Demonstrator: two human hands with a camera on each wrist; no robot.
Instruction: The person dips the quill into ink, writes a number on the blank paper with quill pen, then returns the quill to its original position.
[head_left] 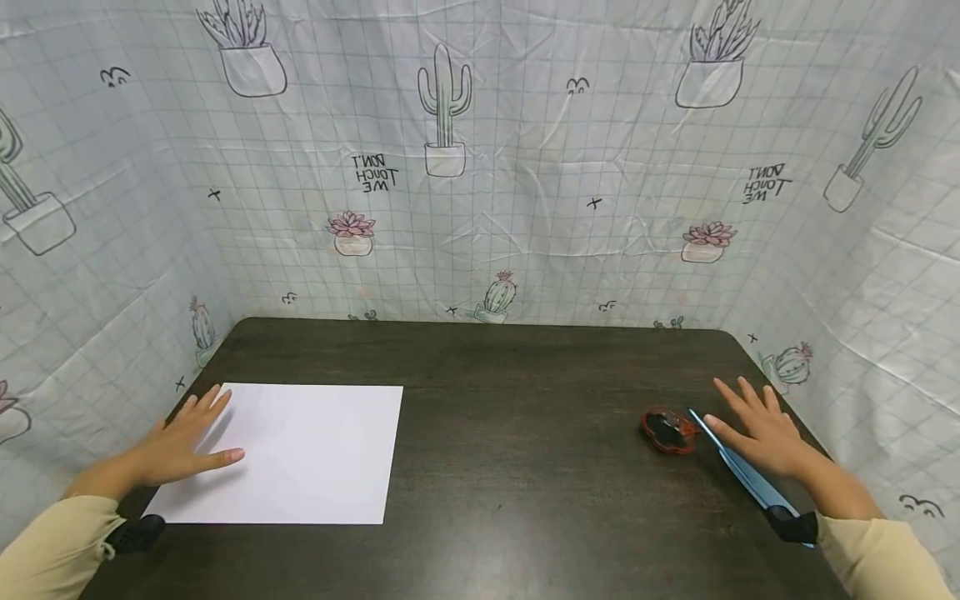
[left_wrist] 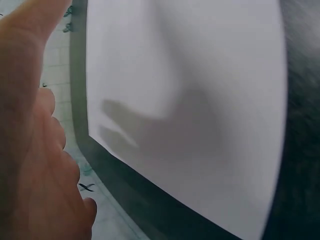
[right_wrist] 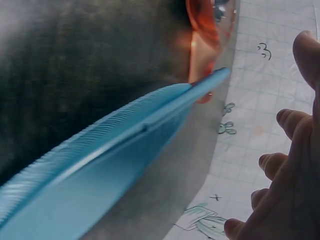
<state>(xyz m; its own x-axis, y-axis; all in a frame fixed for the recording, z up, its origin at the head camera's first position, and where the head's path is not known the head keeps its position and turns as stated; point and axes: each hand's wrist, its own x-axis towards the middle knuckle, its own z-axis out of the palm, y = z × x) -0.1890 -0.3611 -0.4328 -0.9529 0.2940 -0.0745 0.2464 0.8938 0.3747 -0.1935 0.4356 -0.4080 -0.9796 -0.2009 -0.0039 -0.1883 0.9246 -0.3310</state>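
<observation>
A sheet of white paper [head_left: 300,454] lies on the left part of the dark table. Over its left edge my left hand [head_left: 180,442] hovers with spread fingers, casting a shadow on the sheet [left_wrist: 200,50]; it holds nothing. To the right is a blue feather [head_left: 750,475], its bare shaft end overlapping a small red see-through dish [head_left: 670,432] with dark content. Close up, the right wrist view shows the feather's barbs and shaft [right_wrist: 145,127] beside the dish's red wall [right_wrist: 204,25]. My right hand [head_left: 765,433] is held over the feather, fingers spread, gripping nothing.
The dark wooden table [head_left: 510,467] has rounded far corners. A pale gridded cloth [head_left: 525,183] printed with cacti hangs behind it and along both sides. Black wrist bands [head_left: 135,533] sit at the cuffs of the cream sleeves.
</observation>
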